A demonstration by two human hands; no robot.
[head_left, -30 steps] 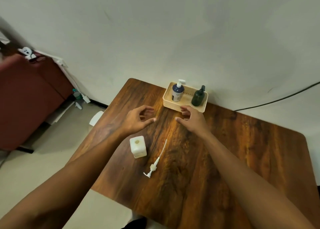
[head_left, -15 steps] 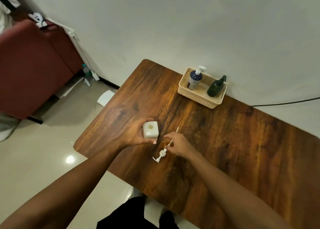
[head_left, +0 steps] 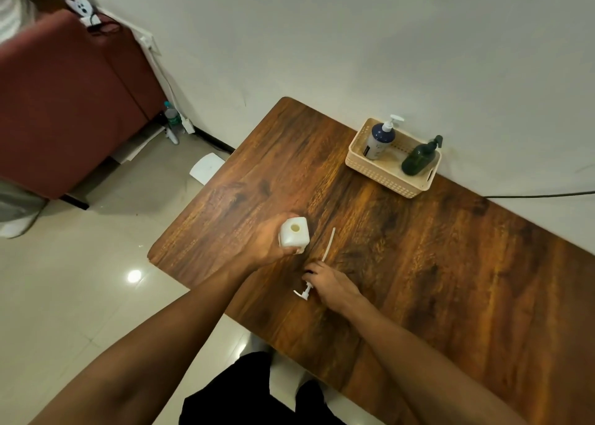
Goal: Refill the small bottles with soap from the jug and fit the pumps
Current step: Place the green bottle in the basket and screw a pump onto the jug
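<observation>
Left hand (head_left: 264, 242) grips the open white bottle (head_left: 294, 235) upright at the near-left part of the table (head_left: 434, 263). The right hand (head_left: 330, 283) pinches the pump (head_left: 305, 292) near its collar, its tube flat on the table just right of the bottle. Judged step: fit pump. Raise it vertical, feed the tube tip into the neck first, steady the bottle, seat the collar square before turning; fill level not visible.
</observation>
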